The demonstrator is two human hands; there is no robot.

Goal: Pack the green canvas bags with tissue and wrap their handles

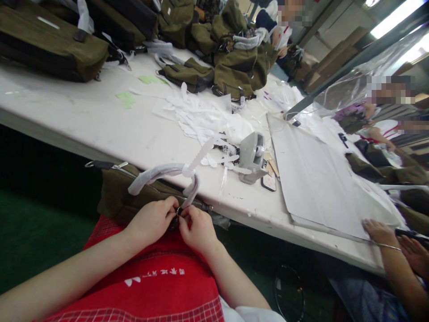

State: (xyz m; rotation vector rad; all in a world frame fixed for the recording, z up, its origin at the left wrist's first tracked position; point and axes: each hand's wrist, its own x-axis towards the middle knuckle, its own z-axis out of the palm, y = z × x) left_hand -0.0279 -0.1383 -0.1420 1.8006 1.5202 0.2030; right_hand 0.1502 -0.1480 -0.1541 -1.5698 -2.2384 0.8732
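Note:
An olive-green bag [115,192] with a metal zip rests between my lap and the table edge. Its handle [161,171] is wrapped in white material and arches upward, with a white serrated strip [203,154] fastened around it. My left hand [156,219] pinches a small dark strap piece with a metal ring [178,211] at the handle's near base. From the other side my right hand [197,226] closes its fingertips on the same piece. The fingers partly cover it, so its exact form is hard to make out.
White paper strips [197,114] lie heaped on the table [110,129]. A grey tape dispenser [251,156] and a phone [269,181] stand beside large white sheets [321,179]. Olive bags [50,40] line the far side. A co-worker's hand [380,232] rests on the sheets.

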